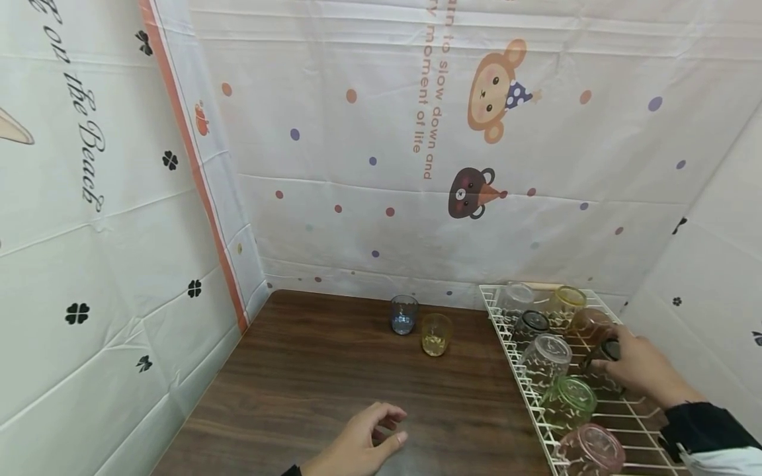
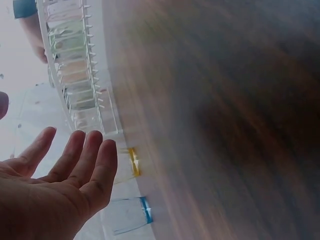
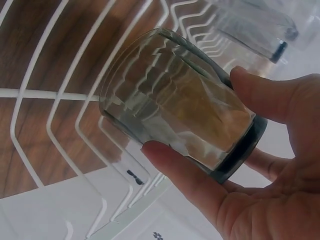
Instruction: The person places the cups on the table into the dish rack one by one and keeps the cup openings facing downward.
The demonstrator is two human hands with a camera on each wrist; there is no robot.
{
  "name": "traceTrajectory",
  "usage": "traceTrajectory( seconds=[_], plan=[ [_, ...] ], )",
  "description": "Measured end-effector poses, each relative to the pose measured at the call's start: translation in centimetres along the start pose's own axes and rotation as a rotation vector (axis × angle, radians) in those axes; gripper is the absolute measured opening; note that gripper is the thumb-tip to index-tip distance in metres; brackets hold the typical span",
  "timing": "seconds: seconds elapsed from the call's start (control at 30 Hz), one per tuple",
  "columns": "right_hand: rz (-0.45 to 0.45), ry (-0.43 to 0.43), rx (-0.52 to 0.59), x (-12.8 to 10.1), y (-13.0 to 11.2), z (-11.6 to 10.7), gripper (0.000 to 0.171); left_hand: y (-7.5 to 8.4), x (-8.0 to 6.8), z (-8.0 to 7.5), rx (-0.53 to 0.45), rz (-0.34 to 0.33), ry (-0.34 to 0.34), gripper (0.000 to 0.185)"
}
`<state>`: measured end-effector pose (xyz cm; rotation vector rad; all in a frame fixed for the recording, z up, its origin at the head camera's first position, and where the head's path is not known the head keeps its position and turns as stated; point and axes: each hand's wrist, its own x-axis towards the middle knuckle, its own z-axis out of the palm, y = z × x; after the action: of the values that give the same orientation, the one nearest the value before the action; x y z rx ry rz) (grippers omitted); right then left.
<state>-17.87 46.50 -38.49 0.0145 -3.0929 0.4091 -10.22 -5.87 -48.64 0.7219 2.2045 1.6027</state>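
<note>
At the rack's right side, my right hand (image 1: 639, 367) grips a dark grey glass (image 3: 180, 105) between thumb and fingers. In the right wrist view the glass is tilted, its thick base toward the palm and its mouth over the rack's wires. Loosely bent, my left hand (image 1: 363, 439) hovers over the table's front part and holds nothing. Beyond it on the table stand a blue-tinted glass (image 1: 403, 315) and a yellow-tinted glass (image 1: 436, 335), both upright. In the left wrist view, the left hand (image 2: 70, 185) has its fingers spread.
A white wire rack (image 1: 538, 413) on the right carries several upturned glasses, among them a green glass (image 1: 569, 400), a pink glass (image 1: 592, 449), a clear glass (image 1: 546, 357) and a yellow glass (image 1: 565, 304). Printed cloth walls (image 1: 333, 152) surround the brown wooden table (image 1: 297, 377).
</note>
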Motion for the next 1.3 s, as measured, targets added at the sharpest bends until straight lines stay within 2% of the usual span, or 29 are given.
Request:
traceTrajectory(
  seconds=[0.23,0.53,0.93,1.3],
  plan=[
    [0.01,0.018,0.01,0.7,-0.2,0.4,0.092,-0.2,-0.1,0.0,-0.007,0.016,0.002,0.04],
    [0.019,0.055,-0.02,0.8,0.0,1.0,0.093,-0.4,-0.2,0.2,-0.028,-0.022,-0.004,0.038],
    [0.056,-0.009,0.004,0.7,0.5,1.2,0.095,-0.6,-0.4,0.1,-0.02,-0.032,-0.008,0.037],
    [0.059,-0.011,0.0,1.1,1.1,1.4,0.1,-0.7,-0.3,0.0,-0.025,-0.033,-0.012,0.038]
  ],
)
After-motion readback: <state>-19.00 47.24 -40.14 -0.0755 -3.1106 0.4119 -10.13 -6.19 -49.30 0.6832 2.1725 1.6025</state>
